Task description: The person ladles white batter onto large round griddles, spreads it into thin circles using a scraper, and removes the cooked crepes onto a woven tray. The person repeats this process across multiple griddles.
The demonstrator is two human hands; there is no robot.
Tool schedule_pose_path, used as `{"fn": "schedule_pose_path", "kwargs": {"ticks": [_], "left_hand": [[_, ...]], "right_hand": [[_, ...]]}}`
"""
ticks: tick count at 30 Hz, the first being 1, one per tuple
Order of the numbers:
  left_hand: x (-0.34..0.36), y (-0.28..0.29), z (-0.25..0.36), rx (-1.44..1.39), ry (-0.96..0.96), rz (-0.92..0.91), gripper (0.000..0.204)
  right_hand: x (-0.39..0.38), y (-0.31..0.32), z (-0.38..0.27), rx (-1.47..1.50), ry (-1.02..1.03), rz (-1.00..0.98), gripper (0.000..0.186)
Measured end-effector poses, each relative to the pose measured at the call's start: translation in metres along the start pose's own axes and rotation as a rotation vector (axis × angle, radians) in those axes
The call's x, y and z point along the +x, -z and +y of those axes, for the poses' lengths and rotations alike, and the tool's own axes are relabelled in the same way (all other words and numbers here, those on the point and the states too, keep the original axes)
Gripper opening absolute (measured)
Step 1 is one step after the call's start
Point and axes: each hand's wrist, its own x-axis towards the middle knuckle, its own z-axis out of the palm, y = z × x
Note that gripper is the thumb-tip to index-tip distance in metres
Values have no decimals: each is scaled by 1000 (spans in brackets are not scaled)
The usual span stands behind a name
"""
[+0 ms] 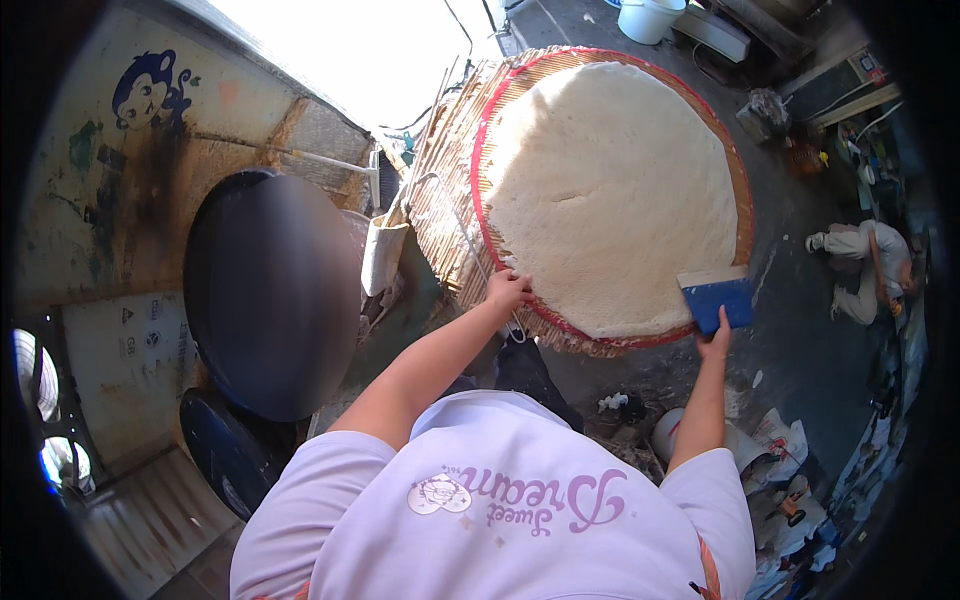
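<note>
From the head camera, the left hand (507,290) is closed on the red rim of a round bamboo tray (742,215), at its lower left edge. A wide white sheet (610,190) covers most of the tray. The right hand (714,345) grips a blue scraper (718,297), whose blade lies against the sheet's lower right edge. More bamboo trays (445,190) are stacked behind. Another person (868,270) crouches on the floor far right.

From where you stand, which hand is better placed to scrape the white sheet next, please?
Probably the right hand: it already holds the blue scraper against the white sheet at the tray's near edge. The left hand only grips the tray rim, steadying it.
</note>
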Motion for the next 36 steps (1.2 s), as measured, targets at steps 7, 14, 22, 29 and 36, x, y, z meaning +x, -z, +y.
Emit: {"fn": "schedule_pose_path", "kwargs": {"ticks": [7, 14, 22, 29, 36], "left_hand": [[4, 19, -4, -12, -6, 38, 18], [-39, 46, 5, 372, -318, 368, 50], [-168, 186, -136, -70, -385, 842, 51], [-365, 112, -488, -972, 7, 1995, 40], [-460, -297, -559, -1493, 1673, 1746, 60]], "right_hand": [[-45, 11, 17, -74, 177, 37, 53], [-56, -130, 17, -755, 466, -452, 47], [-13, -209, 47, -1668, 741, -342, 67], [-55, -316, 153, -2233, 1720, -470, 44], [-295, -241, 485, -1871, 443, -2648, 30]]}}
